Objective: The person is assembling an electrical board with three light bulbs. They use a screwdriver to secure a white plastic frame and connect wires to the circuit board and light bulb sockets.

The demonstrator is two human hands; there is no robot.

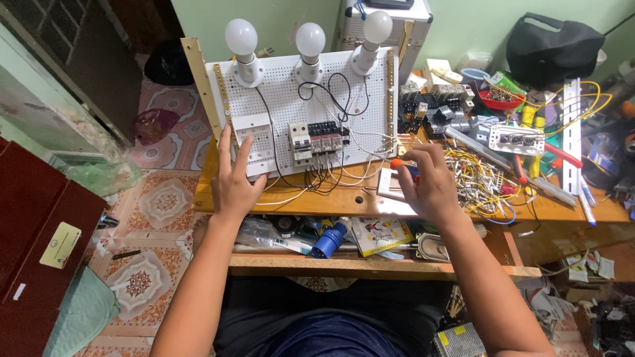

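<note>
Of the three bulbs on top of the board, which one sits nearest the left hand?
The leftmost bulb, above the board's left edge. The left hand rests on the white box directly below it; the middle bulb and right bulb stand farther right.

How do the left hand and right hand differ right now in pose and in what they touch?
The left hand lies flat, fingers spread, on the white perforated board by the white box; the right hand is curled. The left hand holds nothing; the right hand grips an orange-handled screwdriver over a white switch plate. Both rest at the wooden bench.
</note>
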